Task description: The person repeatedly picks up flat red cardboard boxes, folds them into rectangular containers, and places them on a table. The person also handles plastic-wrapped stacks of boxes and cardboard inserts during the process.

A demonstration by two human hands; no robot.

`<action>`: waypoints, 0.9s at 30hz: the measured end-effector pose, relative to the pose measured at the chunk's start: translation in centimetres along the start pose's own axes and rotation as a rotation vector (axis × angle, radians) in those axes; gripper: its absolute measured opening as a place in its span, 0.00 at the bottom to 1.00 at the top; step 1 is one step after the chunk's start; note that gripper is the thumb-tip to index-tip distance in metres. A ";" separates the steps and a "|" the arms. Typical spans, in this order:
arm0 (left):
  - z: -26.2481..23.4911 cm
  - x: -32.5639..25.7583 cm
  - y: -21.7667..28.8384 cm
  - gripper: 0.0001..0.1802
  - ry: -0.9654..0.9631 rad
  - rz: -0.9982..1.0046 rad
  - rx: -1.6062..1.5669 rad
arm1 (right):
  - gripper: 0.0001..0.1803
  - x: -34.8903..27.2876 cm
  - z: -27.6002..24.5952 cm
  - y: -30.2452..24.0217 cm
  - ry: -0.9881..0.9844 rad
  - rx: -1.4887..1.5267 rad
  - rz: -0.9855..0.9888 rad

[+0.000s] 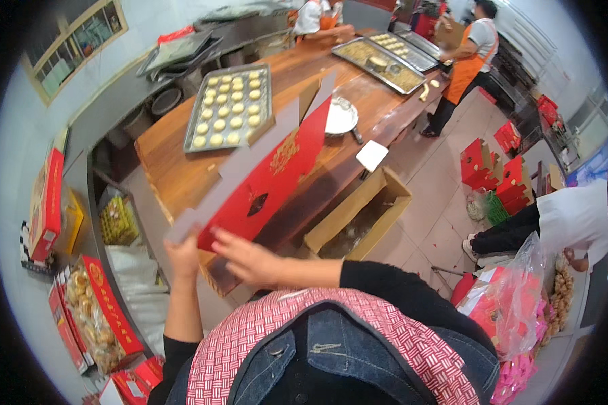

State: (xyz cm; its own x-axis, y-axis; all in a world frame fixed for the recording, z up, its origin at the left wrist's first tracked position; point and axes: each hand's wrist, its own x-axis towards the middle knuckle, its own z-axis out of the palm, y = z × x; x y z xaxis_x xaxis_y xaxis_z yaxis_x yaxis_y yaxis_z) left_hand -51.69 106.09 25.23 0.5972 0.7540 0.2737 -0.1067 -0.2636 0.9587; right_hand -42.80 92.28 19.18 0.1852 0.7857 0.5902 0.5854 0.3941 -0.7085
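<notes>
A partly unfolded red cardboard box (287, 158), with grey inner flaps and a dark cut-out in its red side, stands tilted in front of me over the wooden table's near edge. My left hand (182, 255) is closed on its lower left corner. My right hand (248, 260) lies with stretched fingers at the lower edge of the red side, near the left hand; it is slightly blurred. Behind the box, a tray of round pale dough pieces (196, 125) rests on the wooden table (165, 152). The box partly hides a white plate (341, 118).
An open brown carton (358, 209) stands on the floor beside the table, below a white square lid-like thing (372, 156). Larger trays (378, 64) lie at the far end, near two people in orange aprons. Red boxes (479, 164) and another person are at right; bagged goods (91, 310) at left.
</notes>
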 end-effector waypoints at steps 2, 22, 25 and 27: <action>-2.8 0.9 -1.8 0.13 0.115 0.018 -0.037 | 0.22 0.3 -4.1 0.2 0.247 -0.183 0.087; -6.0 0.7 -5.5 0.20 0.324 -0.050 -0.480 | 0.52 3.6 -22.7 9.7 0.828 -0.509 0.633; -3.1 0.4 -5.3 0.31 0.448 -0.059 -0.533 | 0.51 2.4 -22.6 9.5 0.827 -0.462 0.613; -2.7 0.7 -5.7 0.35 0.436 -0.109 -0.521 | 0.51 1.9 -23.6 8.4 0.688 -0.383 0.675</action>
State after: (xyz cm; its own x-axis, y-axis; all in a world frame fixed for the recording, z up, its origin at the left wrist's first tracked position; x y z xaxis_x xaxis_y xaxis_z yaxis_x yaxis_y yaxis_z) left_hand -52.79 109.75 20.12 0.2635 0.9618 0.0746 -0.4978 0.0693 0.8645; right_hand -18.92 85.82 23.44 0.9082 0.2971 0.2949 0.3818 -0.2990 -0.8745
